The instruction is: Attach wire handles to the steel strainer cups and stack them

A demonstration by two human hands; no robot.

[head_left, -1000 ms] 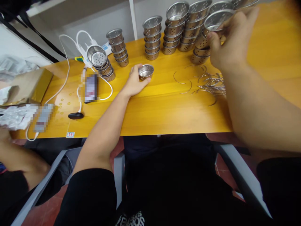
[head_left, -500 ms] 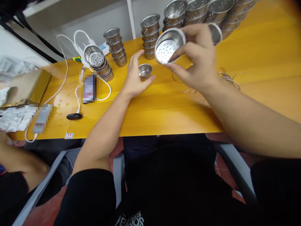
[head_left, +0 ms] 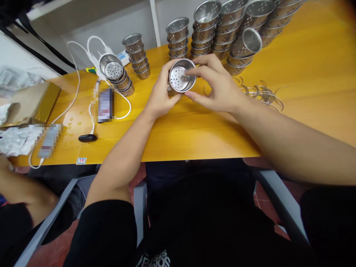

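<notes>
A round, silver, perforated metal cup (head_left: 178, 81) is held tilted above a yellow wooden desk (head_left: 194, 141).
At left, a leaning stack of similar cups (head_left: 124, 84) could be toppled if the nearby white cable (head_left: 129, 107) were tugged. By the left hand (head_left: 160, 91), fingers are curved beside the held cup; whether they press cannot be told. Beneath, what seems a second silver cup (head_left: 170, 91), mostly hidden, could be tipped if the upper one were released askew. The upper rim is pinched by the right hand (head_left: 215, 83), one finger inside. Farther right, a tilted silver cup (head_left: 247, 43) could be dislodged by a bump.
</notes>
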